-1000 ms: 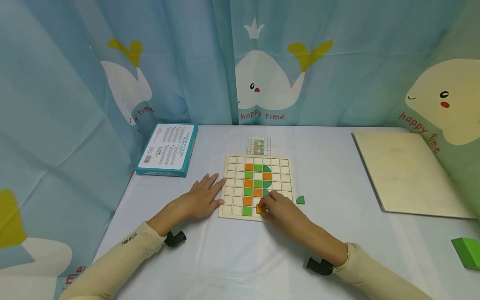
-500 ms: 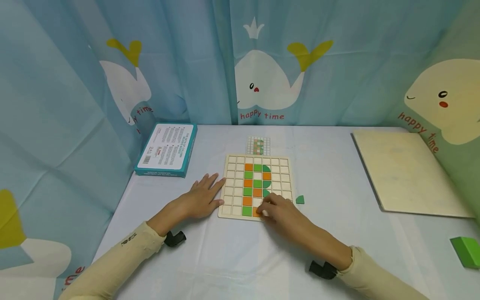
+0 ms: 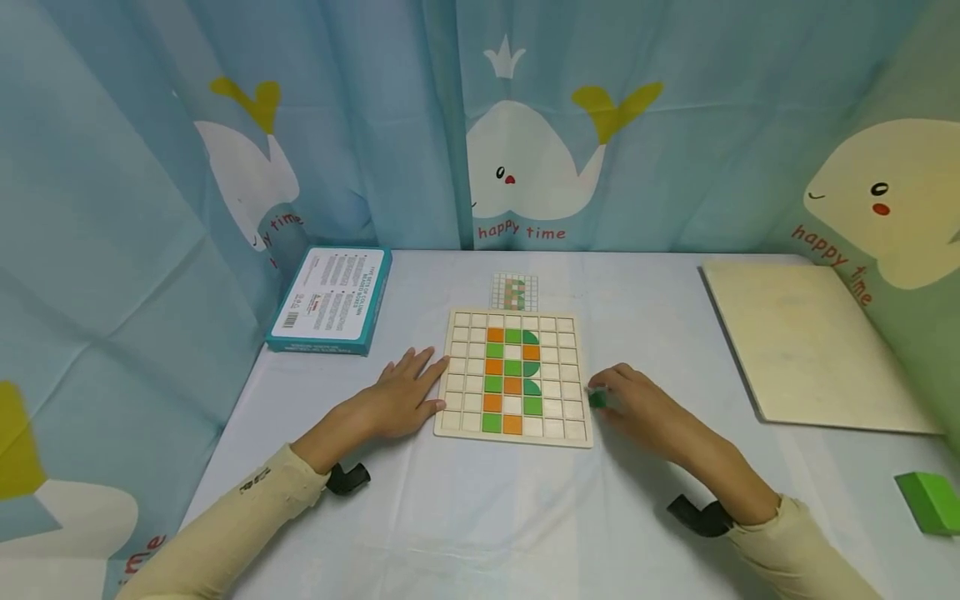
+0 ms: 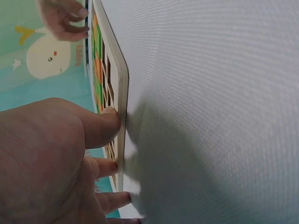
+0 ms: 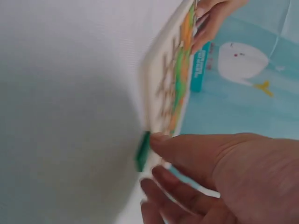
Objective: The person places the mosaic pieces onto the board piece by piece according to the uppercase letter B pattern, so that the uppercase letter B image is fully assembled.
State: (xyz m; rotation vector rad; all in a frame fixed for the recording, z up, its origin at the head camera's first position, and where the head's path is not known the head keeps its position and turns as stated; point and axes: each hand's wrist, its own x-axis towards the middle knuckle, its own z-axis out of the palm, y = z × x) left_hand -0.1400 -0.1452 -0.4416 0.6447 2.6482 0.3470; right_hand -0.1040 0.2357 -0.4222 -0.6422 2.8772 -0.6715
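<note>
A square pale wooden grid board [image 3: 557,389] lies on the table, with several orange, green and rounded dark-green tiles set in its cells. My left hand [image 3: 397,400] rests flat at its left side, fingers spread; in the left wrist view the thumb [image 4: 105,126] touches the board's edge. Just off the board's right edge, my right hand [image 3: 637,408] pinches a dark-green quarter-circle tile [image 3: 597,399]. The right wrist view has this tile [image 5: 143,151] against the thumb tip, blurred, with the other fingers curled below; the far side of the grip is hidden.
Behind the board lies a small printed pattern card [image 3: 514,292]. A teal-and-white box [image 3: 330,300] stands at the back left. On the right are a large pale panel [image 3: 817,346] and a green block [image 3: 927,502]. Whale-print curtains [image 3: 420,125] surround the table.
My right hand has left the orange tile in the board's bottom row and moved right to the loose green tile beside the board. The left hand has stayed in place.
</note>
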